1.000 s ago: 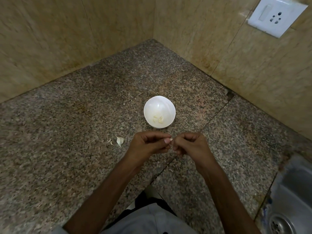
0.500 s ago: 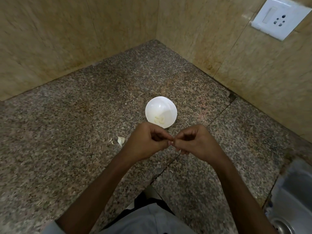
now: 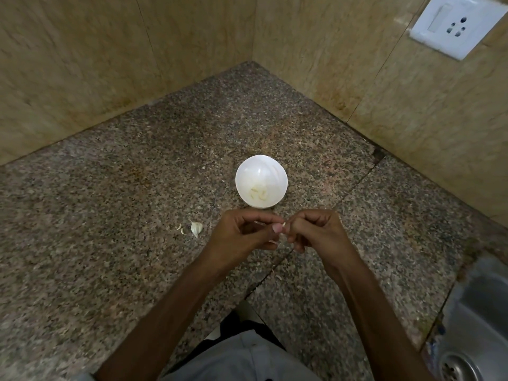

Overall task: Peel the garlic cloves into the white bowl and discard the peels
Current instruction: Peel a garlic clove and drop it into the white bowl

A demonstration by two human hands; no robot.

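Observation:
A small white bowl stands on the granite counter with a few peeled garlic cloves in its bottom. Just in front of it my left hand and my right hand meet fingertip to fingertip and pinch one garlic clove between them; only a pale sliver of it shows. An unpeeled clove lies on the counter to the left of my left hand, with small peel scraps beside it.
Tiled walls close the counter's far corner behind the bowl. A wall socket sits at the upper right. A steel sink with its drain is at the lower right. A peel fragment lies near the counter seam.
Both hands stay joined on the clove and have shifted only slightly; the fingers have worked at it a little. The bowl and the loose clove have not moved.

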